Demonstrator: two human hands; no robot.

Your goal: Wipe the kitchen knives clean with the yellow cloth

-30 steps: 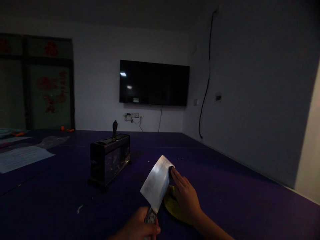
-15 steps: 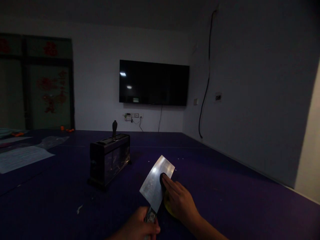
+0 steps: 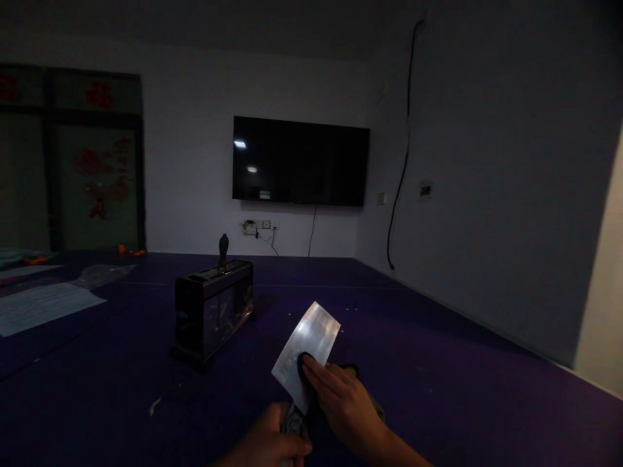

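My left hand (image 3: pixel 265 444) is closed around the handle of a broad steel cleaver (image 3: pixel 311 340), whose blade points up and away from me. My right hand (image 3: pixel 341 402) lies over the lower part of the blade, fingers pressing a dark pad (image 3: pixel 305 360) against the metal. A yellowish cloth (image 3: pixel 374 405) shows dimly beneath that hand. A dark knife block (image 3: pixel 213 310) stands on the purple surface (image 3: pixel 438 389) just beyond and left, with one knife handle (image 3: pixel 223 250) sticking up from it.
White paper sheets (image 3: pixel 41 305) and clear plastic lie at the far left. A black television (image 3: pixel 299 161) hangs on the back wall, with sockets below it. A cable runs down the right wall. The room is dim.
My right hand has slid down the blade from its tip toward the handle, taking the dark pad with it. My left hand and the cleaver have stayed nearly still.
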